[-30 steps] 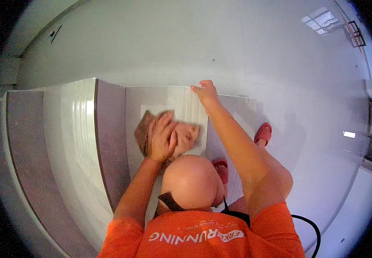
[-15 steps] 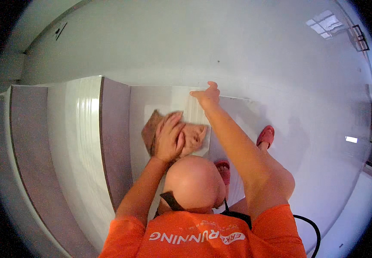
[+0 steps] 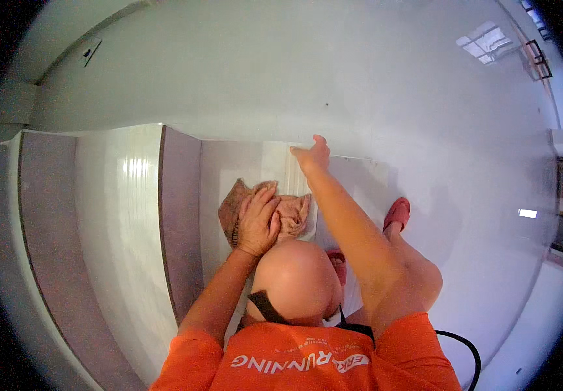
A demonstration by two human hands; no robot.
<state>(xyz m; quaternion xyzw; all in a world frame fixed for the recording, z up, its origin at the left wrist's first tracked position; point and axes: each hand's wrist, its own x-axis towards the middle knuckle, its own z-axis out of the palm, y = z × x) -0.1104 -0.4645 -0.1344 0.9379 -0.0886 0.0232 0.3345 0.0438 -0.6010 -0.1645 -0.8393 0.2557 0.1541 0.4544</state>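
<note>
A crumpled brown cloth (image 3: 292,215) lies on a pale stair tread (image 3: 220,158) below the top of my view, and my left hand (image 3: 258,223) rests flat on it with fingers stretched out. My right hand (image 3: 312,155) has thumb and fingers apart at the tread's far edge, by the white wall, holding nothing; whether it touches the wall I cannot tell. My bent knee (image 3: 293,277) is just below the cloth, in front of my orange shirt.
More steps (image 3: 50,228) with dark edges run down the left side. The white wall (image 3: 294,65) spans the top. A pale landing (image 3: 464,274) lies at the right, where my red slipper (image 3: 396,212) stands. A black cord (image 3: 473,355) loops at lower right.
The view has shifted slightly, putting steps and hands lower and further right. My left hand and the cloth, blurred earlier, have moved slightly toward me along the tread and now look sharper.
</note>
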